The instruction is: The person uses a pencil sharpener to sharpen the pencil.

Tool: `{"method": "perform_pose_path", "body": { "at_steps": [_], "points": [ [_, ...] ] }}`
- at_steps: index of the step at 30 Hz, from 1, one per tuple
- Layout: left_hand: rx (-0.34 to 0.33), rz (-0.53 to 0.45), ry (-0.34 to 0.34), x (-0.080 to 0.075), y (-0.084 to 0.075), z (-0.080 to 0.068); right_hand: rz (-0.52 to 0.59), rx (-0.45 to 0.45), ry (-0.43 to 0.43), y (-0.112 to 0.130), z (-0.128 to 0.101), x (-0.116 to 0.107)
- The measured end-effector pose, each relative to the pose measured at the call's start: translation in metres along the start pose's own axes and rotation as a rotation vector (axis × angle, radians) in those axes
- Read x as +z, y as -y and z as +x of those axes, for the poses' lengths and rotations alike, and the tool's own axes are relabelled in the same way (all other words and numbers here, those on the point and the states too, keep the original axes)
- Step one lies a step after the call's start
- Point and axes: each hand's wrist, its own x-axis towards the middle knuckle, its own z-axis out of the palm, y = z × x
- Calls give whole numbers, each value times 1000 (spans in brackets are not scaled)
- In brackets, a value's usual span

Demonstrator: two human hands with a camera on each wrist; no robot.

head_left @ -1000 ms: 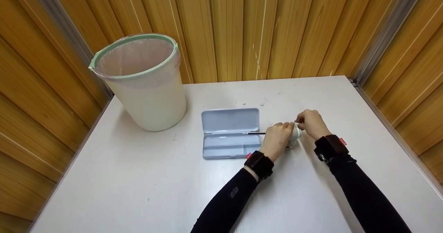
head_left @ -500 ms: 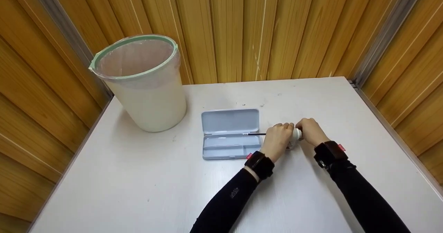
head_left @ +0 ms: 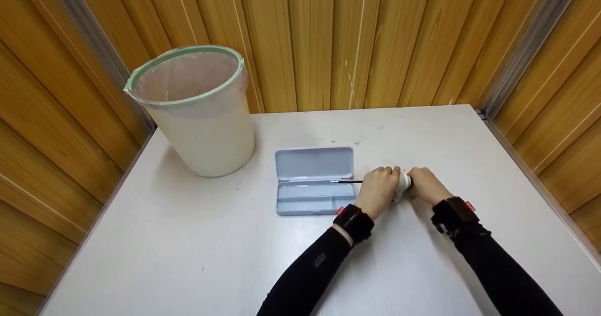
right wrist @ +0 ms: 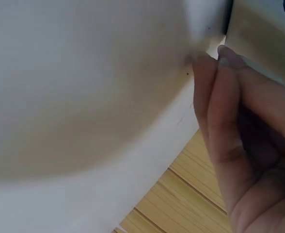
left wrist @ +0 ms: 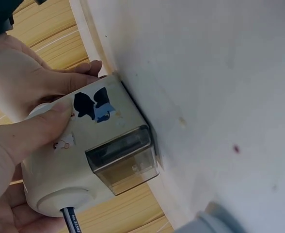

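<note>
A white pencil sharpener with cartoon stickers and a clear smoky shavings drawer lies in the grip of my left hand. From its front hole sticks a dark pencil, pointing left over the open light-blue pencil case. At the sharpener's other end, my right hand has its fingers curled at the crank; its thumb and fingertips meet in the right wrist view. The crank handle itself is mostly hidden by that hand.
A tall bin with a green rim and a plastic liner stands at the back left. The white table carries small specks and bits of debris. Wood-patterned panels enclose its back and sides.
My right hand has dropped from above the sharpener's end to a lower position beside it, its wrist turning. My left hand, the sharpener and the pencil stay nearly in place.
</note>
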Motion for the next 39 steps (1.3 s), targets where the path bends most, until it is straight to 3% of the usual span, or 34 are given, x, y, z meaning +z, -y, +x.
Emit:
{"method": "perform_pose_path", "body": {
  "at_steps": [6,14,21,27,39],
  "points": [
    [12,8,34,0,-4,3,11,-31,-19,-4,-11,0],
    [-12,48,13,0,-6,4,64,-41,60,1,-21,-5],
    [-25,36,44,-3,-6,5,42,-92,36,7,-28,-4],
    [-42,46,53,-4,-5,6,31,-87,19,14,-34,-4],
    [-57,42,63,-6,-6,6,20,-75,70,27,-42,-11]
  ]
}}
